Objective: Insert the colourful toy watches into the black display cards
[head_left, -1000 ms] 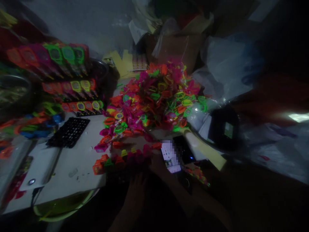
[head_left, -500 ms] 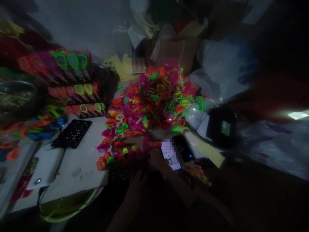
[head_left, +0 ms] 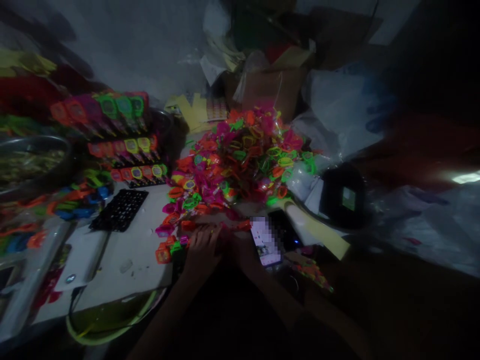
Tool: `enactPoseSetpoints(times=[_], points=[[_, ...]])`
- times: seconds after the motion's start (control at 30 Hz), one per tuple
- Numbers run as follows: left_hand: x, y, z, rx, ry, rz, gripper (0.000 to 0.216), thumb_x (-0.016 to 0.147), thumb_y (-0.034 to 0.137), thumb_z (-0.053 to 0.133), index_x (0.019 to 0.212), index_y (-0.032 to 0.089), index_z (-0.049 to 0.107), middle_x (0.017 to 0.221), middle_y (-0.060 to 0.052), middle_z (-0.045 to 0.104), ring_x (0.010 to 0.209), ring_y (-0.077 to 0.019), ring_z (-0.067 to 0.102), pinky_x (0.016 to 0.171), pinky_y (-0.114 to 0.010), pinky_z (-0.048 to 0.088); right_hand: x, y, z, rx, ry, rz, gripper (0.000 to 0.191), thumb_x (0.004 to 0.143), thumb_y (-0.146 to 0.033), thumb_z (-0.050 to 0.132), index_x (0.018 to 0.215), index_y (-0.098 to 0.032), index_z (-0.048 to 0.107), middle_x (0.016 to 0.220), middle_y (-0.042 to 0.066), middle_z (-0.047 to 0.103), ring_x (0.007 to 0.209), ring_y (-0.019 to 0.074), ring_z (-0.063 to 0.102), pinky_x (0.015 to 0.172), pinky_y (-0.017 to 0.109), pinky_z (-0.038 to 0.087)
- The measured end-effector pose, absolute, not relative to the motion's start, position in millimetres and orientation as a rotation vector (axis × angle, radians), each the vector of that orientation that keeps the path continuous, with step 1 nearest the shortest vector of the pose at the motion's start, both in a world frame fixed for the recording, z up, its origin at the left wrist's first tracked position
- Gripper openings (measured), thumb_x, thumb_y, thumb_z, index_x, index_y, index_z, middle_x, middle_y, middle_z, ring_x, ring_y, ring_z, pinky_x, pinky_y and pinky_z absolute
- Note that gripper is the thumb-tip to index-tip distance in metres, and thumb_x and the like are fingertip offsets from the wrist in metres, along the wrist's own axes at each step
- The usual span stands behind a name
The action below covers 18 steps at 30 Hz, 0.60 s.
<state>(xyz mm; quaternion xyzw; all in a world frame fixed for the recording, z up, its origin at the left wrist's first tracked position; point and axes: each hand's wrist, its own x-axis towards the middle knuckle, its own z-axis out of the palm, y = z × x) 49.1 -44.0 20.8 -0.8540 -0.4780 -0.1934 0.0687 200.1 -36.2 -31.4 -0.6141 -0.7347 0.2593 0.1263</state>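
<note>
My left hand (head_left: 203, 247) lies over a row of small toy watches in front of me, its fingers stretched forward and covering most of the row. At the row's left end an orange toy watch (head_left: 163, 253) and a green one (head_left: 175, 246) show beside the hand. The row stands on a black holed tray (head_left: 177, 265), largely hidden by my arm and the dark. Close by on the right is my right hand (head_left: 242, 246), between the row and a lit phone (head_left: 264, 242). Its fingers are lost in shadow near a pink piece. Behind both hands rises a heap of bright toy watches (head_left: 240, 160).
Filled racks of toy watches (head_left: 123, 110) stand at the left. A spare black tray (head_left: 120, 210) and a white power bank (head_left: 80, 260) with a cable lie nearer. A metal bowl (head_left: 62, 165) is far left. Right are a yellow card strip (head_left: 326, 235) and plastic bags (head_left: 345, 105).
My left hand has moved forward and left, onto the row of toy watches. My right hand stays near the phone. The view has shifted slightly, so the racks appear farther right.
</note>
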Motion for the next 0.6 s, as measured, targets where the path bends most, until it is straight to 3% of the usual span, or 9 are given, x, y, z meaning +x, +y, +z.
enactPoseSetpoints(times=[0.33,0.6], points=[[42.1,-38.5,8.4,-2.535,-1.277,-0.680,0.049,0.078,0.026,0.064,0.125,0.017,0.055,0.121,-0.012,0.063,0.113,-0.0274,0.057,0.102,-0.045,0.041,198.4,-38.0,-26.1,-1.676,-2.102,0.764,0.032,0.086,-0.005,0.047,0.108,-0.018,0.067,0.109,0.009,0.071,0.097,0.0149,0.066,0.083,0.021,0.048],[38.1,-34.4,5.8,-2.535,-1.205,-0.752,0.041,0.081,0.026,0.062,0.121,0.020,0.056,0.119,-0.011,0.065,0.112,-0.0253,0.059,0.100,-0.044,0.043,205.8,-40.2,-41.7,-1.554,-2.146,0.781,0.036,0.085,-0.007,0.046,0.114,-0.020,0.063,0.114,0.007,0.068,0.101,0.0168,0.064,0.085,0.024,0.048]])
